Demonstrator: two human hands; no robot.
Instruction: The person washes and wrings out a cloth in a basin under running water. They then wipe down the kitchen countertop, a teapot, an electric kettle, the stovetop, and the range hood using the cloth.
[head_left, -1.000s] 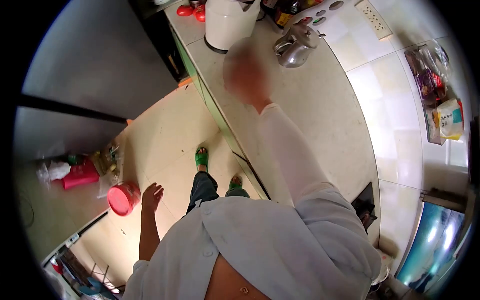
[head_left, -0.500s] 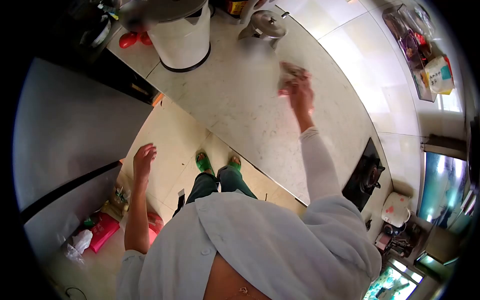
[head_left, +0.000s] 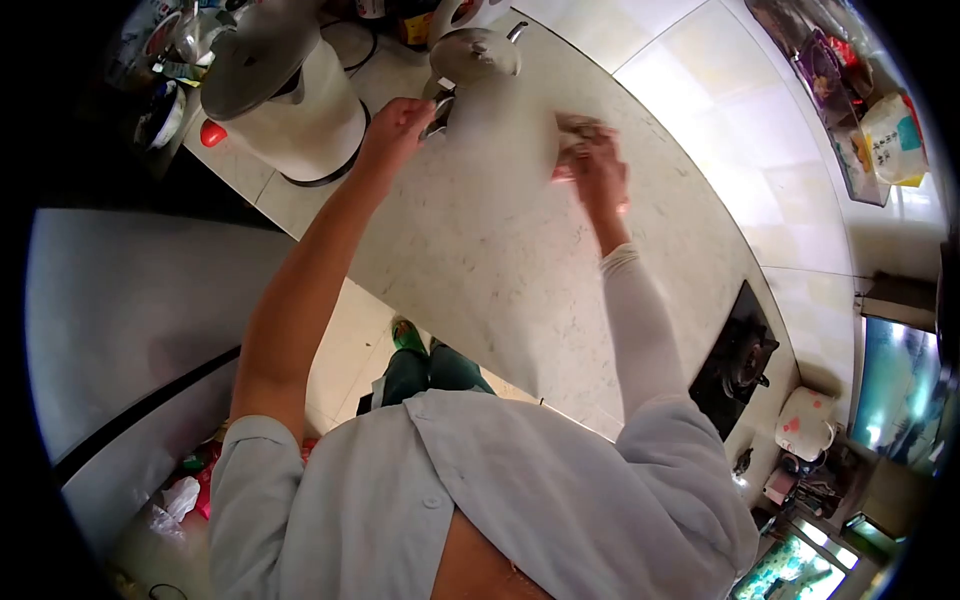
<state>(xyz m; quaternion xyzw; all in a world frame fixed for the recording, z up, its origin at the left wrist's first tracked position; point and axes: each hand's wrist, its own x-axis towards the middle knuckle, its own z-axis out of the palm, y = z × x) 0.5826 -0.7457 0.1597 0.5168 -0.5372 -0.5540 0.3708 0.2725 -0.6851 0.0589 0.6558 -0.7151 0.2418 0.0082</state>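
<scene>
My left hand [head_left: 400, 130] is closed at the handle of a steel teapot [head_left: 474, 58] near the back of the counter. Under my right hand [head_left: 602, 172] is a crumpled cloth [head_left: 575, 145], pinkish and brown, on the pale stone countertop [head_left: 480, 240]. The fingers of my right hand are blurred but bent over the cloth. A large white kettle [head_left: 300, 120] with a grey lid stands left of the teapot, beyond my left forearm.
A red tomato [head_left: 212, 133] lies by the kettle. Dark bottles [head_left: 415, 25] stand at the back. The gas stove [head_left: 738, 360] is at the right, a wall rack [head_left: 840, 130] above it. A grey fridge [head_left: 140, 310] is at the left.
My left hand has risen from beside my body over the counter to the teapot handle. My right hand has moved rightward along the counter with the cloth. The view has shifted.
</scene>
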